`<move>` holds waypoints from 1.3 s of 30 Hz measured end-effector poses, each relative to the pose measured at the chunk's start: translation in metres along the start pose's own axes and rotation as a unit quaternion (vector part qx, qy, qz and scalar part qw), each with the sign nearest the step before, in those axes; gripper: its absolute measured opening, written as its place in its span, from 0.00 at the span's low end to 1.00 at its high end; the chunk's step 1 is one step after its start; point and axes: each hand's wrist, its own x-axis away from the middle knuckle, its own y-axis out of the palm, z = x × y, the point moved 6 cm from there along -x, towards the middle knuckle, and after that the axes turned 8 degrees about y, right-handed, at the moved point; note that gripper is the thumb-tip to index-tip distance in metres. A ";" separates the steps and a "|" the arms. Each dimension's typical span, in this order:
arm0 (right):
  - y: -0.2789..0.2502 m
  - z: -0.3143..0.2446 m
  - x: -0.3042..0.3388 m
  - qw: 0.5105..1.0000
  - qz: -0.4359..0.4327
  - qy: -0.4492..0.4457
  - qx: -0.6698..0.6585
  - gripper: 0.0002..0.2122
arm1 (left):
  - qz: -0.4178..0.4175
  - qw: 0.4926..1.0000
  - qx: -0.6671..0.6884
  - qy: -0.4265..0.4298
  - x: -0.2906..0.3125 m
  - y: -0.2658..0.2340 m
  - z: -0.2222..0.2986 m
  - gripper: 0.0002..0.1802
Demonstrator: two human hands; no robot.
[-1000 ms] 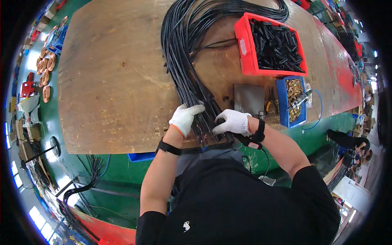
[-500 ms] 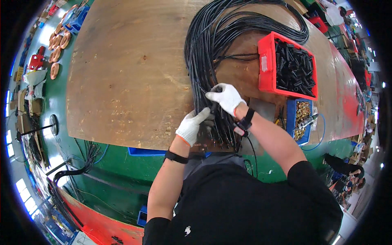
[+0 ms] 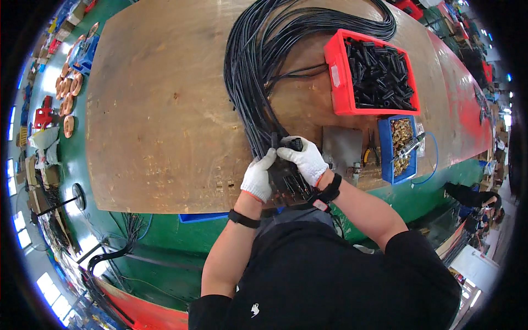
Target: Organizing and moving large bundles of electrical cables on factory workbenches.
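Note:
A thick bundle of black cables (image 3: 245, 82) runs down the wooden table to its front edge, with the cable ends (image 3: 296, 187) lying loose below my hands. My left hand (image 3: 257, 179), in a white glove, is closed around a black cable at the lower part of the bundle. Close beside it, my gloved right hand (image 3: 305, 160) is closed with black sleeves (image 3: 297, 144) showing at its fingers. A short black sleeve (image 3: 275, 139) stands between the two hands at the fingertips. My fingers partly hide how the sleeve and cable meet.
At the right stands a red bin (image 3: 335, 82) of black sleeves. In front of it a blue bin (image 3: 387, 159) holds small brass-coloured parts, with a metal tool (image 3: 410, 147) on a blue hose. Pliers (image 3: 372, 148) and a dark metal plate (image 3: 342, 146) lie nearby.
My hands have come closer together, the right one lower and nearer the left. A black sleeve now shows upright between them. The whole view has shifted slightly.

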 end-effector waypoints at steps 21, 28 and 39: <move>-0.034 -0.005 0.059 0.889 -0.147 -0.019 0.433 0.26 | -0.012 0.997 -0.076 -0.012 0.018 -0.010 0.028 0.11; -0.046 0.012 0.093 0.857 -0.181 0.011 0.482 0.29 | -0.008 0.991 -0.132 0.009 0.005 -0.002 0.015 0.10; -0.047 0.030 0.093 0.902 -0.200 0.144 0.355 0.22 | -0.013 0.993 -0.118 0.016 -0.001 0.000 0.010 0.10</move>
